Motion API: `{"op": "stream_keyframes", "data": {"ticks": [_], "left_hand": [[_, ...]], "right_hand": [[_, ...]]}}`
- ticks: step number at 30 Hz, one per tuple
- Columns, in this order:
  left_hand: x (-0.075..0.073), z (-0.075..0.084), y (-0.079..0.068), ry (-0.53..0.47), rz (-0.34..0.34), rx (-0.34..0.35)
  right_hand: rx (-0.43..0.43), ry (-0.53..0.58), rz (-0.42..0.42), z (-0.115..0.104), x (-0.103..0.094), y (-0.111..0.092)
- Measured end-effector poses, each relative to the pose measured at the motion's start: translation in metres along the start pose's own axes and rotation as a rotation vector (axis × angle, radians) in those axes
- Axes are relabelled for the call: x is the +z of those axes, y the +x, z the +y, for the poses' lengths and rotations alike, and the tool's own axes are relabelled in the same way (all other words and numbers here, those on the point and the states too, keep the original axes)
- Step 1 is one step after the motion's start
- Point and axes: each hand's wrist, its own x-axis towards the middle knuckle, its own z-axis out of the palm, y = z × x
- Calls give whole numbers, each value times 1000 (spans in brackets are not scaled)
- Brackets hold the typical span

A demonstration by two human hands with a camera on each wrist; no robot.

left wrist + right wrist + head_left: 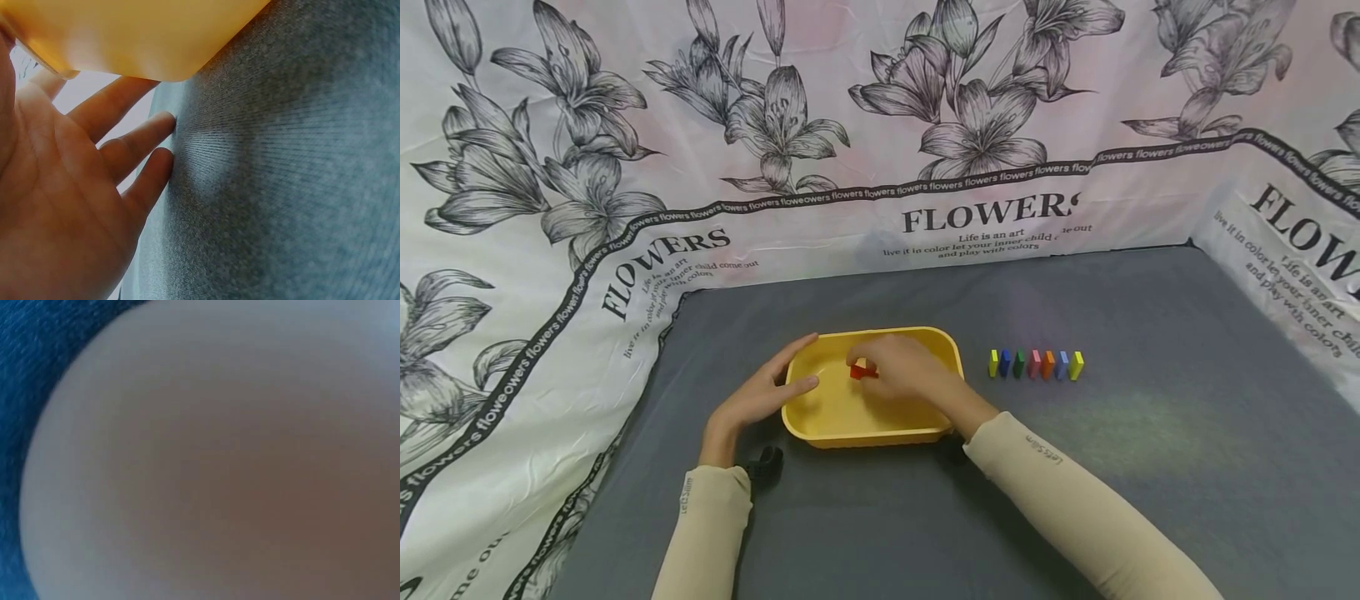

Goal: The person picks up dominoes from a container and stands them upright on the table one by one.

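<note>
A yellow tray (842, 433) with raised sides sits on the dark grey surface. My right hand (898, 367) reaches in over it and pinches a small red block (863, 372) between thumb and fingers, which partly cover it. At the tray's left end is my left hand (760, 392), its thumb across the rim and its index finger along the far left corner. The left wrist view shows its fingers (134, 147) spread and fairly straight, beside and behind the tray wall (144, 44). Blurred close-up surface fills most of the right wrist view, hiding the fingers and block.
Right of the tray, several small coloured blocks (1034, 364) stand upright in a row, slightly apart. Beside the left wrist is a black object (766, 467). White flower-printed cloth (820, 233) borders the grey surface (1120, 517) at the back and sides.
</note>
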Motion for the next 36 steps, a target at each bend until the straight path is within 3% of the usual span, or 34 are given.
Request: {"op": "stream_keyframes", "data": {"ticks": [6, 11, 19, 29, 36], "left_hand": [[0, 2, -1, 1, 0, -2], [0, 2, -1, -3, -3, -3], [-1, 0, -1, -9, -12, 15], [0, 1, -1, 2, -11, 15], [0, 0, -1, 7, 0, 4]], "right_hand": [[13, 100, 3, 3, -11, -9], [-1, 124, 53, 7, -24, -21], [54, 195, 143, 22, -43, -43], [78, 320, 272, 52, -63, -81], [160, 347, 340, 78, -75, -116]]}}
